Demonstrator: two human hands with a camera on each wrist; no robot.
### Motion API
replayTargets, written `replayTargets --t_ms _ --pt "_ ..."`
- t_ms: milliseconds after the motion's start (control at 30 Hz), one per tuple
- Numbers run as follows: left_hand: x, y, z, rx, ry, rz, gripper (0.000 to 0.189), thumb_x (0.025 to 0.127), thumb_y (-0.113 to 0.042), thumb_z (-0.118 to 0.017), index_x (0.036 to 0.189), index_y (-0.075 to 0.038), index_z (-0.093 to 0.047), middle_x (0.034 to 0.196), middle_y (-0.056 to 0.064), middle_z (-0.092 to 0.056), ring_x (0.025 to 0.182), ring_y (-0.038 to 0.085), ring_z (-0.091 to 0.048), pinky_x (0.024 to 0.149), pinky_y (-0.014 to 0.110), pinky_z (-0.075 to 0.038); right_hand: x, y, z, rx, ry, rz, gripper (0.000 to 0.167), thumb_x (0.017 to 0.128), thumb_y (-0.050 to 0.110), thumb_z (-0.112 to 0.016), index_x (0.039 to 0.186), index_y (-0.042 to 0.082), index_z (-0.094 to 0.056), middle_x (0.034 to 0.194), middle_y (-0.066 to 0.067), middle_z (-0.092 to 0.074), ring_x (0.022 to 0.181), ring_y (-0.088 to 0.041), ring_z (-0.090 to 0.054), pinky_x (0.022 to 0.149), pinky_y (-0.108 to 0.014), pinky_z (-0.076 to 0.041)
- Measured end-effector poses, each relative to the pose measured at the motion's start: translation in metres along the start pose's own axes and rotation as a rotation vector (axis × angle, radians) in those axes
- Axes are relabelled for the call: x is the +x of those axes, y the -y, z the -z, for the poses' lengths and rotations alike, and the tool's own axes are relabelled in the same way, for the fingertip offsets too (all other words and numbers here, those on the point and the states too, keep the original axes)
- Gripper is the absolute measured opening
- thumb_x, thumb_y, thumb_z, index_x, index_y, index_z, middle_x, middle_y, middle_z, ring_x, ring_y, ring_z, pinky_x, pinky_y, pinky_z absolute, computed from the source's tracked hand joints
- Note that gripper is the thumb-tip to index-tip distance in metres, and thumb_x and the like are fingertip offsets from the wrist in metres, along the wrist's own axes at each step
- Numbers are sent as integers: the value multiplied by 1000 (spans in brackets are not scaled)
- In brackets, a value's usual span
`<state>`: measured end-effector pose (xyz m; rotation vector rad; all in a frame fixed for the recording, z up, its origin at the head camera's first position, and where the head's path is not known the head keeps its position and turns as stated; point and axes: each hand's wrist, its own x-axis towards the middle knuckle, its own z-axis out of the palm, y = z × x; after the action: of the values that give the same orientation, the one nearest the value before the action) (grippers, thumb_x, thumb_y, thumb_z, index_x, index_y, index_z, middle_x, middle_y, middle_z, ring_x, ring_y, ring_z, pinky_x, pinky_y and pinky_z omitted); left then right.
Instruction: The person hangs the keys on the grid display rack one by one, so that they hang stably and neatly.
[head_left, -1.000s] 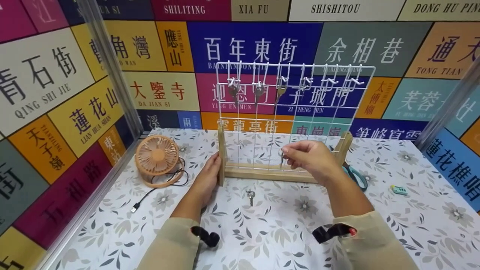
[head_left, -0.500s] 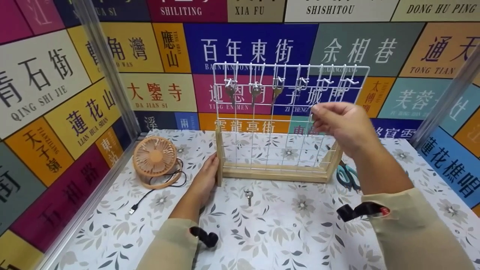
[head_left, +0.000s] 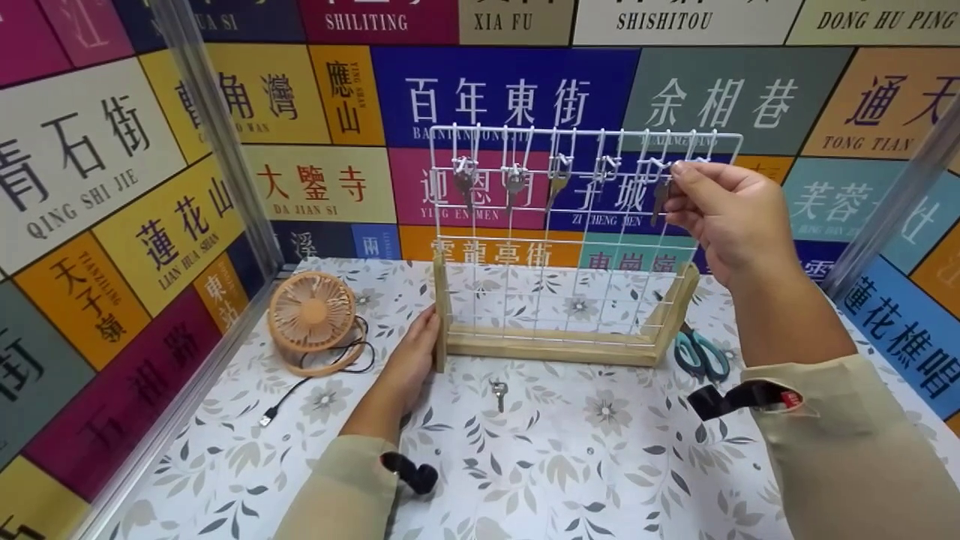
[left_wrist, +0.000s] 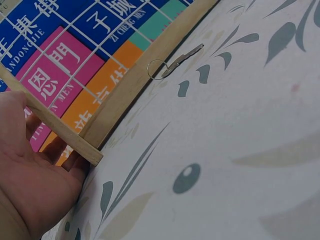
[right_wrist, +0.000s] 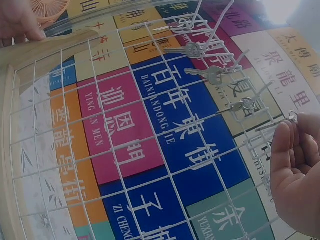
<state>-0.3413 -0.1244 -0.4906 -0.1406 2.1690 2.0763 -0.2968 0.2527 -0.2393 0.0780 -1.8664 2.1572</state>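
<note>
My right hand [head_left: 735,217] pinches a key [head_left: 660,201] by its ring at the second hook from the right on a white wire grid rack [head_left: 506,240]. In the right wrist view the ring [right_wrist: 292,117] shows between fingertips and thumb; the hand hides much of that key. Several keys [right_wrist: 212,75] hang from the hooks to its left. My left hand [head_left: 411,352] grips the rack's left wooden post [left_wrist: 65,132], thumb on one side and fingers on the other. One more key [head_left: 500,395] with a ring lies on the table before the rack.
An orange fan [head_left: 311,311] with a black USB cable [head_left: 281,401] stands left of the rack. Teal-handled scissors [head_left: 701,352] lie by its right post. Behind is a wall of coloured panels [head_left: 510,90]. A flowered cloth [head_left: 555,465] covers the table.
My right hand has carried its key up and to the right, from low in front of the grid to the hook row. The left hand stays on the post.
</note>
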Motion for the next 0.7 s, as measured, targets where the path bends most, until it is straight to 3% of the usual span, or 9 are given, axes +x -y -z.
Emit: replayTargets --t_ms 367,700 --pt "2 1 0 1 -5 9 62 106 -71 -46 163 -50 -37 178 -5 -29 168 26 -18 138 56 -10 5 -11 -1 -3 -10 -8 49 86 37 -89 122 5 -77 99 -6 -74 84 -19 -69 80 -21 -65" --pt "1 0 0 14 -8 29 64 104 -74 -45 163 -52 -35 179 -5 -28 169 27 -16 137 58 -8 0 -39 -3 -65 14 -46 53 90 40 -86 125 2 -74 103 -6 -76 87 -19 -71 83 -23 -65"
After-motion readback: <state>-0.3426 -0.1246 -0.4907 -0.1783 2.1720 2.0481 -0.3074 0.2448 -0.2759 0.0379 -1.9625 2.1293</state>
